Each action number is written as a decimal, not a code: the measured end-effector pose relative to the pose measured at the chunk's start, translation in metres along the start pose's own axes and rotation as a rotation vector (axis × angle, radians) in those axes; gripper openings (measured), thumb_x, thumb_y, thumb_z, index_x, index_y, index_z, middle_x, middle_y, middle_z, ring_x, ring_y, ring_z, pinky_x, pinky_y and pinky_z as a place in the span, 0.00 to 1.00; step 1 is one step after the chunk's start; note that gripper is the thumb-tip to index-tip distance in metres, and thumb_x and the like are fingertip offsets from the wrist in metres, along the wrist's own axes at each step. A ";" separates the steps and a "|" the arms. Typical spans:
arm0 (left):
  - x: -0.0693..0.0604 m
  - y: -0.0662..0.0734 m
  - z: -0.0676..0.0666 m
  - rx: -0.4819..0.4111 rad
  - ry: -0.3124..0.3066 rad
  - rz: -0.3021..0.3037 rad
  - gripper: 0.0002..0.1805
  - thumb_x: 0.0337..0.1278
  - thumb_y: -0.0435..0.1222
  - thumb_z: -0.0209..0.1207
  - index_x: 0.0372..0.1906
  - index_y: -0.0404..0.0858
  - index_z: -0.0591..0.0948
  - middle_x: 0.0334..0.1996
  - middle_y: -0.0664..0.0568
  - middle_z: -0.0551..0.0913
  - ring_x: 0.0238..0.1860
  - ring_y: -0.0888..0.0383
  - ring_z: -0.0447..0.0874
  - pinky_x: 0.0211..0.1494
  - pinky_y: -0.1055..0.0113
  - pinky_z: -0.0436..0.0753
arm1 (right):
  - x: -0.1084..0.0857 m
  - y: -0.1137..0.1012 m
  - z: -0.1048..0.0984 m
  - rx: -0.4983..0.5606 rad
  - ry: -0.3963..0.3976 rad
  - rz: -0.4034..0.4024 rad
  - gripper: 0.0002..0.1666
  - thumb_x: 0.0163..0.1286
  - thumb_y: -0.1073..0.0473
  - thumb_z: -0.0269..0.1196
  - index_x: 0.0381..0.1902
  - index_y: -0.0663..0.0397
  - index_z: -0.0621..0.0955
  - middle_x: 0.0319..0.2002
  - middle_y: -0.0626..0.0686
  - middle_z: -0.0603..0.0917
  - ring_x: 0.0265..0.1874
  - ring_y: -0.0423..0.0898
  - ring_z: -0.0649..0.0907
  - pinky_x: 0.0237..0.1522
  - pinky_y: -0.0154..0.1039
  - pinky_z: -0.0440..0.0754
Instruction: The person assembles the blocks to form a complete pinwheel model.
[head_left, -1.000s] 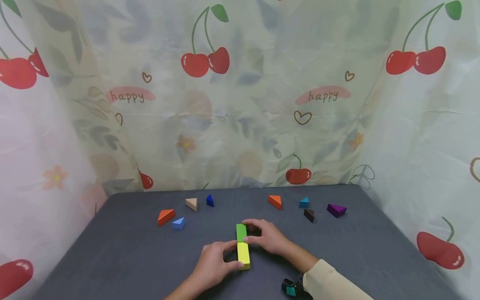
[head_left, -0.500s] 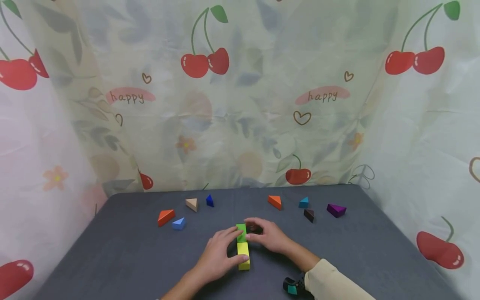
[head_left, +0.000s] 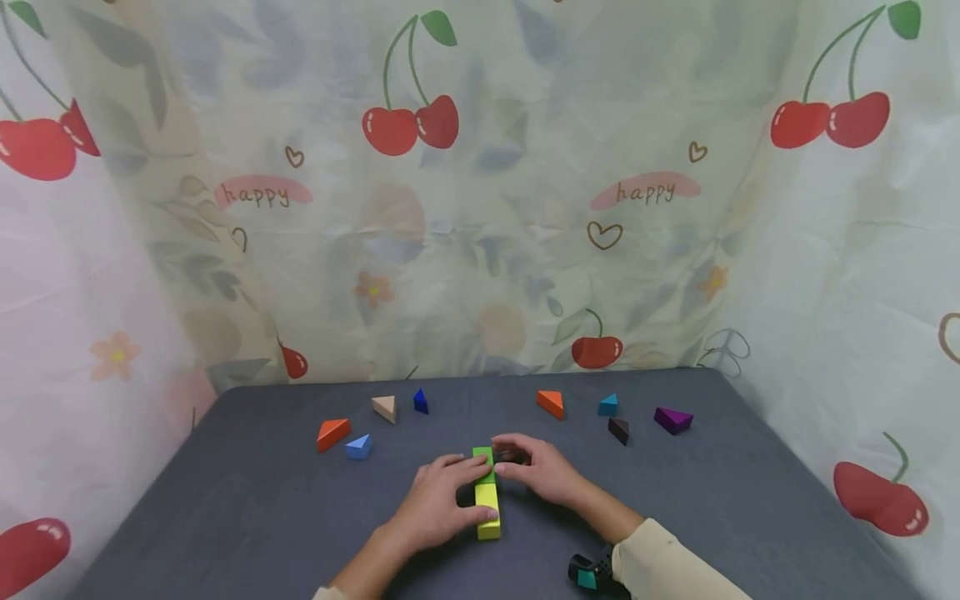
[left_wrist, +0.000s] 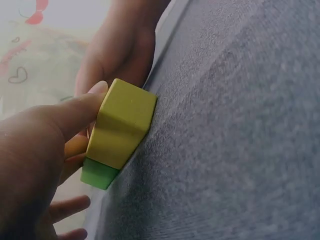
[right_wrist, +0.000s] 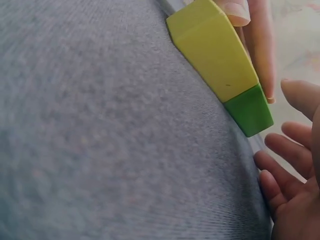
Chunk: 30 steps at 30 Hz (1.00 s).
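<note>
A yellow block [head_left: 487,497] and a green block [head_left: 482,452] lie end to end on the grey table, the green one farther away. My left hand [head_left: 438,503] rests over them from the left: the thumb lies on top of the yellow block, and the extended fingers reach across the green one, partly covering it. To the right of the green block is my right hand [head_left: 542,472], fingers loosely bent and holding nothing. In the right wrist view a gap separates its fingers from the green block [right_wrist: 251,111]. The left wrist view shows the yellow block [left_wrist: 120,130] meeting the green one.
Several triangular blocks lie farther back: orange [head_left: 333,434], light blue [head_left: 358,447], beige [head_left: 385,408] and dark blue [head_left: 420,402] on the left; orange [head_left: 551,404], teal [head_left: 608,405], black [head_left: 618,430] and purple [head_left: 673,420] on the right. Patterned curtains [head_left: 480,250] surround the table.
My left hand has moved from the blocks' left side to lie over their tops. My right hand has let go of the green block and shifted slightly right. Both blocks stay in place.
</note>
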<state>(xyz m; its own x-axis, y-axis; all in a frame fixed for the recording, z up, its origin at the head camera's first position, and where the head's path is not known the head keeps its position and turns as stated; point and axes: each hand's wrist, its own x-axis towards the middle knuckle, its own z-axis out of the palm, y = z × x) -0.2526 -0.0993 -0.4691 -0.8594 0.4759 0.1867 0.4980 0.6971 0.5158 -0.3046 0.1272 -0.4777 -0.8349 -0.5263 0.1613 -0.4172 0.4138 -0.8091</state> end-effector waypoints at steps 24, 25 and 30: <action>0.003 0.000 -0.003 -0.075 -0.056 -0.088 0.38 0.48 0.62 0.65 0.65 0.52 0.77 0.65 0.62 0.72 0.64 0.50 0.72 0.62 0.38 0.63 | 0.005 -0.019 -0.045 -0.149 0.027 0.024 0.24 0.69 0.48 0.63 0.57 0.56 0.80 0.50 0.54 0.83 0.46 0.47 0.81 0.47 0.46 0.80; 0.003 0.000 -0.002 -0.073 -0.056 -0.088 0.38 0.48 0.62 0.65 0.65 0.52 0.77 0.65 0.63 0.72 0.64 0.50 0.72 0.62 0.38 0.63 | 0.006 -0.020 -0.048 -0.164 0.040 0.019 0.23 0.69 0.49 0.63 0.56 0.56 0.81 0.50 0.54 0.83 0.46 0.47 0.81 0.47 0.45 0.80; 0.004 -0.001 -0.001 -0.066 -0.047 -0.078 0.38 0.48 0.62 0.66 0.65 0.51 0.77 0.65 0.63 0.72 0.64 0.50 0.72 0.62 0.39 0.63 | 0.007 -0.023 -0.062 -0.242 0.129 0.007 0.19 0.69 0.52 0.64 0.54 0.53 0.82 0.50 0.54 0.83 0.44 0.45 0.81 0.47 0.44 0.79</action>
<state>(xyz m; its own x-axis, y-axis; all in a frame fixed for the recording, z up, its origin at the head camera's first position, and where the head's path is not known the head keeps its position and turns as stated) -0.2563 -0.0988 -0.4677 -0.8881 0.4474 0.1056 0.4201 0.6966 0.5816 -0.3232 0.1606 -0.4230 -0.8703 -0.4305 0.2391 -0.4721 0.5909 -0.6542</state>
